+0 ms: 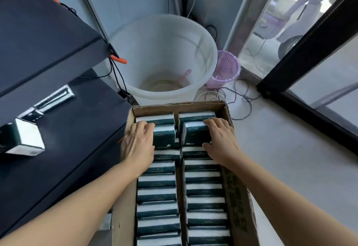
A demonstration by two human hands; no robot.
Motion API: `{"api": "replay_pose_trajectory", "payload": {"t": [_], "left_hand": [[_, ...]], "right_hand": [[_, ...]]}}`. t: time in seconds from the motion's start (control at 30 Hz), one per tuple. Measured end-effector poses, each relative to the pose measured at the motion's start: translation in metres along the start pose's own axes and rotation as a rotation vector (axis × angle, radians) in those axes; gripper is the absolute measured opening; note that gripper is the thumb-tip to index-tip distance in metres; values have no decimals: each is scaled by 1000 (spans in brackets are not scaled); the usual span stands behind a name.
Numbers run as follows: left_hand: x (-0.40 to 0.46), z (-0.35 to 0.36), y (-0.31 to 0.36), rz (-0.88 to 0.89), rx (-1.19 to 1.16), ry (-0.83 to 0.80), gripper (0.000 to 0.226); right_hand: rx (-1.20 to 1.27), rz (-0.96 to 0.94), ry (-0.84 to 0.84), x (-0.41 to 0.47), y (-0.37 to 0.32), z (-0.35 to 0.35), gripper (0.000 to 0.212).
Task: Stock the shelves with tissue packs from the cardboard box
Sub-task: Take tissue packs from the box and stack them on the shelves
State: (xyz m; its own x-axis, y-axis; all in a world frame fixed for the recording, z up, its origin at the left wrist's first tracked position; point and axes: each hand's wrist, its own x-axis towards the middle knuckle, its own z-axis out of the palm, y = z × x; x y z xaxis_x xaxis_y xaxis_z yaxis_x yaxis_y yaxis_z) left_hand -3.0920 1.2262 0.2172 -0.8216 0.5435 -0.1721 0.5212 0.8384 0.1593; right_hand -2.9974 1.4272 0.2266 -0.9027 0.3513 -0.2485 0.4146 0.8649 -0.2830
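Stocking has barely begun — the cardboard box (228, 183) holds two nearly full rows of tissue packs, while only a few packs (25, 139) sit on the dark shelf (77, 129) at nine o'clock. The left hand (138, 141) curls round a raised pack (164, 136), the right hand (220, 139) round another (195, 133) (both at the box's twelve o'clock end) — neither is fully clear of the box.

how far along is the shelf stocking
Early on. Done: a few green-and-white tissue packs lie on the dark shelf. In hand: left hand and right hand each grip a raised pack. Left: two nearly full rows in the brown cardboard box.
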Motion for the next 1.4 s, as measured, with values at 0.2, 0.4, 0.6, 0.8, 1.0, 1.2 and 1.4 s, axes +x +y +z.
{"api": "replay_pose_trajectory", "payload": {"t": [0.2, 0.4, 0.6, 0.8, 1.0, 1.2, 1.4], "left_hand": [[14, 28, -7, 31, 106, 118, 53], [11, 22, -4, 88, -29, 61, 29], [-15, -33, -3, -12, -219, 33, 25], [-51, -109, -3, -50, -329, 30, 24], [-97, -191, -15, -75, -468, 10, 10], [-180, -268, -23, -114, -584, 121, 3], [-295, -330, -36, -222, -669, 287, 2]], "right_hand": [[-170, -9, 101, 12, 6, 23, 57], [-152, -30, 181, 14, 5, 23, 33], [42, 12, 164, -14, -12, -23, 32], [150, -2, 199, -59, -48, -100, 36], [213, -65, 236, -103, -85, -173, 30], [202, -272, 265, -159, -126, -236, 25], [211, -489, 301, -223, -185, -280, 26]]}}
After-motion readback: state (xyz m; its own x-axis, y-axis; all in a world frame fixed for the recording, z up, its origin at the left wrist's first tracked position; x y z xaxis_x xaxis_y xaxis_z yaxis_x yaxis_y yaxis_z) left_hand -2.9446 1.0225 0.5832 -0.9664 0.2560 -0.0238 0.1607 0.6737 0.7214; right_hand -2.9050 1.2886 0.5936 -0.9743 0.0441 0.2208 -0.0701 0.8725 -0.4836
